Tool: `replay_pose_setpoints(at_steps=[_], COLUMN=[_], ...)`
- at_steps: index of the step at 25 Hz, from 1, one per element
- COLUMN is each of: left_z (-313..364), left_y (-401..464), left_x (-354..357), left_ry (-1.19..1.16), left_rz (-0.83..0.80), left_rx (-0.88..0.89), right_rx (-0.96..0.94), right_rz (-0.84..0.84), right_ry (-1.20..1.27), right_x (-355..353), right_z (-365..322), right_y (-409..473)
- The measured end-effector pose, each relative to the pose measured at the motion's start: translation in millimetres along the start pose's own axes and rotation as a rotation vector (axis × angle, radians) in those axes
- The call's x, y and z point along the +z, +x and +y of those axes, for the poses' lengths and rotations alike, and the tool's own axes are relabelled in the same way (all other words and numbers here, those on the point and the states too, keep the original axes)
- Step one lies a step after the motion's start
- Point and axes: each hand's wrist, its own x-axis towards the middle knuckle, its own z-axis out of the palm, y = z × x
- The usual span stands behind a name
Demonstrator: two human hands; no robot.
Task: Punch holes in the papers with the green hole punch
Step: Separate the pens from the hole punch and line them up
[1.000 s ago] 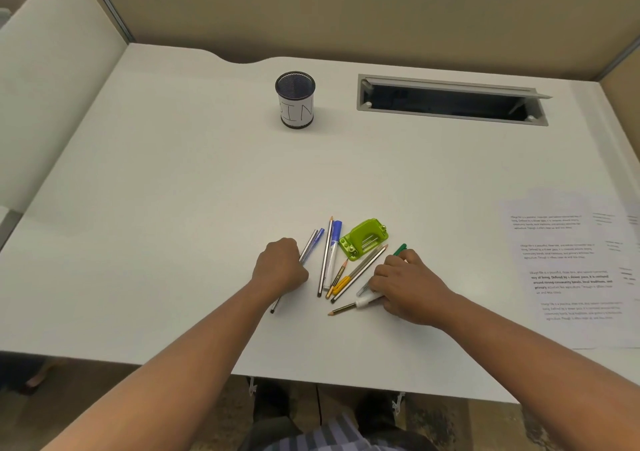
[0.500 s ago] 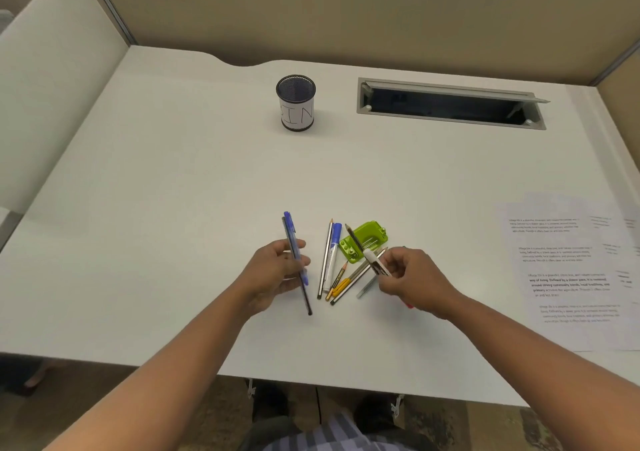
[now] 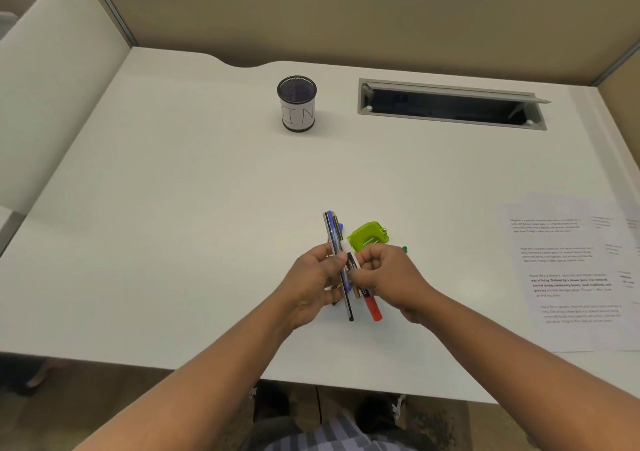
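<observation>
The green hole punch [image 3: 369,237] lies on the white desk [image 3: 194,215], just beyond my two hands. My left hand [image 3: 311,282] grips a bundle of pens and pencils [image 3: 335,239] that stands nearly upright above the desk. Pressed against that bundle, my right hand [image 3: 388,274] holds a white marker with a red cap [image 3: 372,307]. The printed papers [image 3: 575,277] lie flat at the desk's right edge, apart from both hands. A green pen tip [image 3: 404,249] peeks out behind my right hand.
A black mesh pen cup [image 3: 297,103] with a white label stands at the back centre. An open cable slot [image 3: 450,104] runs along the back right. Beige partition walls enclose the desk, and the near edge is just below my forearms.
Both hands lifted pens off the desk and came together at the middle. The loose pens that lay beside the hole punch are now gathered into one bundle between my hands.
</observation>
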Motion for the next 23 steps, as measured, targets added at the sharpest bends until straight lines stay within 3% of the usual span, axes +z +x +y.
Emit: replay_pose_setpoints(at_steps=[8, 13, 17, 19, 23], left_z=[-5.0, -2.9, -1.3, -3.8, -12.2], left_y=[1.1, -4.8, -5.3, -3.7, 0.6], left_x=[1.3, 3.0, 1.4, 0.3, -12.1], left_ry=[-0.148, -0.257, -0.38, -0.38, -0.363], left_rz=[0.075, -0.072, -0.151, -0.08, 0.147], left_rx=[-0.009, -0.059, -0.133, -0.114, -0.085], right_rx=[-0.001, -0.117, -0.213, -0.24, -0.069], right_rz=[0.087, 0.21, 0.115, 0.096, 0.371], right_ry=[0.207, 0.016, -0.047, -0.019, -0.113], right_x=[6.8, 18.9, 29.2, 27.2, -0.1], right_z=[-10.8, -14.4, -14.8, -12.1, 14.5], right_y=[-4.5, -6.2, -12.7, -14.6, -4.7])
